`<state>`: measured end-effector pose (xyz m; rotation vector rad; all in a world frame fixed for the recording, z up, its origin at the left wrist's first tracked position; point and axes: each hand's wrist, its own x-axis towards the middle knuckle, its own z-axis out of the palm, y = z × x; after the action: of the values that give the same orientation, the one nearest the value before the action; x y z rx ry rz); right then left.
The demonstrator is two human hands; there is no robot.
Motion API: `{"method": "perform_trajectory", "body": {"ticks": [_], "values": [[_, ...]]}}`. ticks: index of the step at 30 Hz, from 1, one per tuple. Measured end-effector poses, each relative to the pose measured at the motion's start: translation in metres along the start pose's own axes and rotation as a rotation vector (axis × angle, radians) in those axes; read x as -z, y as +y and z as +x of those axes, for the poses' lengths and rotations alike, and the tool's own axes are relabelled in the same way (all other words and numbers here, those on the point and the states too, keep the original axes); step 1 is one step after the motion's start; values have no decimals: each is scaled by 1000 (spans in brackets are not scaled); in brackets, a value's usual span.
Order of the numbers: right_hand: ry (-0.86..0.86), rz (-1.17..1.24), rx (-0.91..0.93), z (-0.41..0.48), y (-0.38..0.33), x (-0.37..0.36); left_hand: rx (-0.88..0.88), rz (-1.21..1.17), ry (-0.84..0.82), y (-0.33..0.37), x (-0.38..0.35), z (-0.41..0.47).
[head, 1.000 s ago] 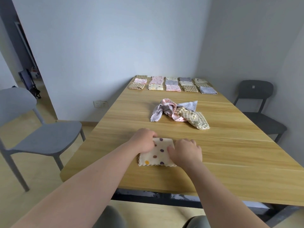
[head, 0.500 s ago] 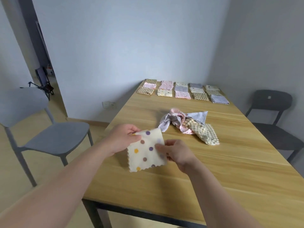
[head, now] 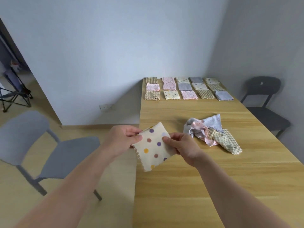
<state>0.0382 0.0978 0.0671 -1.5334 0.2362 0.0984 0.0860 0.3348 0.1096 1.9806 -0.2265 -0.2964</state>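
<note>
Cream dotted cloth point(head: 153, 147), folded, hangs over the bench point(head: 197, 186) edge, pinched by my left grip point(head: 122, 139) and my right grip point(head: 182, 148), so I think folding is done and next I carry it to the neat rows point(head: 187, 88) far back.

Two bare forearms reach forward from the lower corners. The left hand point(head: 122, 140) and right hand point(head: 182, 149) sit close together, thumbs facing the viewer, each pinching a cloth point(head: 153, 150) by one side.
</note>
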Motion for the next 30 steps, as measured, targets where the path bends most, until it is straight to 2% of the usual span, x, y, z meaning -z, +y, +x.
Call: {"method": "perform_trajectory", "body": {"ticks": [5, 8, 10, 13, 19, 26, 30], "values": [[80, 80, -78, -38, -100, -58, 67, -79, -232, 80, 84, -20], [103, 94, -82, -51, -134, -89, 24, 83, -361, 117, 116, -24], [114, 113, -87, -54, -140, -104, -34, 229, -371, 124, 126, -19], [145, 201, -125, -45, -134, -120, -115, 391, -334, 114, 139, 1], [110, 468, -276, 11, -101, -133, -129, 434, -313, 89, 149, 71], [216, 629, -403, 121, -73, -121, -62, 462, -416, 75, 136, 197], [310, 593, -431, 164, -77, -114, -17, 492, -481, 75, 126, 259]]}}
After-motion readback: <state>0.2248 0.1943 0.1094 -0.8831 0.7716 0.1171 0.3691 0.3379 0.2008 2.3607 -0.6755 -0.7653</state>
